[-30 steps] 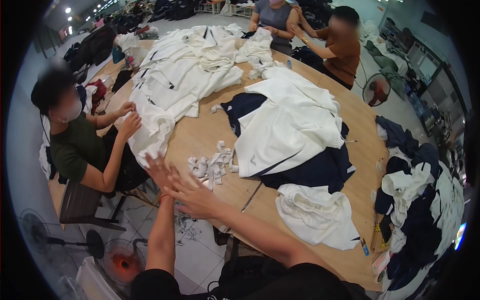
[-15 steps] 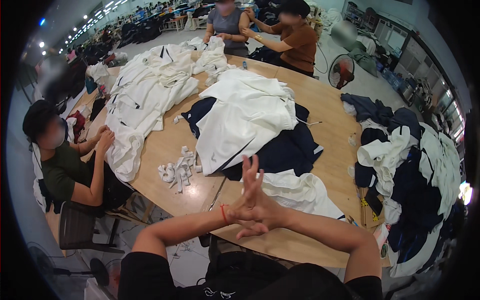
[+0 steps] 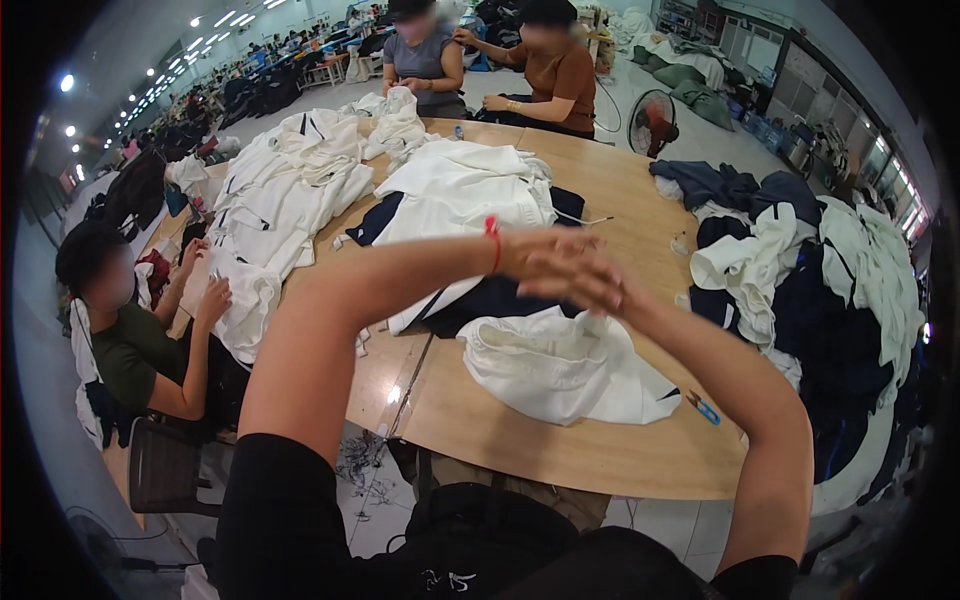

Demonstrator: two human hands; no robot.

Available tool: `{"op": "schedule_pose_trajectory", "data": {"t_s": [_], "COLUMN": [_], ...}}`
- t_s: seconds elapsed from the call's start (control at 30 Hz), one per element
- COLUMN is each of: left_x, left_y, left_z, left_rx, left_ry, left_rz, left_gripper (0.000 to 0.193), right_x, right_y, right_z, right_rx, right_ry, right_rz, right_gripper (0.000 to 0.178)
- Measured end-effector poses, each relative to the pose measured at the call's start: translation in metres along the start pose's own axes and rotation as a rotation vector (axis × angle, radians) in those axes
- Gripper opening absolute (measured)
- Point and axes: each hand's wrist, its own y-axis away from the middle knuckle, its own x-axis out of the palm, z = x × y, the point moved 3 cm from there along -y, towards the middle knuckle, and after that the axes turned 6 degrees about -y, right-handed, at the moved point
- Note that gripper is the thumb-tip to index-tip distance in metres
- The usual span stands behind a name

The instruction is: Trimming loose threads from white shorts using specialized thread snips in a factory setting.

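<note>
My left hand (image 3: 527,254), with a red string bracelet at its wrist, and my right hand (image 3: 594,280) are clasped together in front of me at the ends of outstretched arms. Both look closed, with fingers laced and somewhat blurred, and no cloth or tool shows in them. Below them on the table lies a white garment (image 3: 560,365) with a gathered waistband. Behind my hands, partly covered by my left forearm, white garments (image 3: 470,180) lie over dark navy cloth (image 3: 480,307). Blue-handled thread snips (image 3: 703,407) rest to the right of the near white garment.
White garments (image 3: 290,190) are heaped on the left of the wooden table (image 3: 620,195). Navy and white clothing (image 3: 840,330) is piled at the right. A person (image 3: 140,330) sits at the left; two people (image 3: 545,75) are across the table. A fan (image 3: 652,122) stands behind.
My joined hands have risen and moved farther over the table, and their spread fingers have folded together. The view has shifted, uncovering the near white garment and the snips.
</note>
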Motion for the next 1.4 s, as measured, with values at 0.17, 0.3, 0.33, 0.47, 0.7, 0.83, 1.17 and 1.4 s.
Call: {"op": "schedule_pose_trajectory", "data": {"t_s": [0.17,0.3,0.33,0.47,0.7,0.83,1.17,1.4], "left_x": [0.002,-0.019,-0.036,-0.025,-0.003,0.023,-0.026,-0.039], "left_y": [-0.024,-0.080,0.021,-0.108,-0.087,-0.108,-0.059,-0.031], "left_z": [-0.064,-0.107,-0.162,-0.136,-0.171,-0.156,-0.153,-0.134], "left_rx": [0.104,0.145,0.162,0.264,0.340,0.475,0.401,0.424], "left_ry": [0.241,-0.050,0.238,-0.069,0.030,-0.066,-0.195,-0.114], "left_rz": [0.036,-0.215,0.076,-0.211,-0.033,-0.497,-0.448,-0.547], "left_gripper": [0.054,0.058,0.055,0.048,0.059,0.059,0.040,0.039], "right_x": [0.003,0.049,0.019,0.093,0.091,0.095,0.026,-0.022], "right_y": [-0.056,-0.101,-0.217,-0.159,-0.219,-0.187,-0.176,-0.140], "right_z": [0.165,0.220,0.181,0.229,0.223,0.235,0.233,0.227], "right_rx": [0.037,-0.560,-0.761,-1.512,-1.685,-1.850,-1.898,-1.899], "right_ry": [-0.029,-1.141,-1.691,-1.777,-1.556,-1.355,-1.407,-1.393], "right_rz": [-0.530,-1.059,-0.801,-0.467,-0.417,-0.408,-0.362,-0.481], "right_gripper": [0.038,0.051,0.052,0.060,0.060,0.060,0.068,0.073]}}
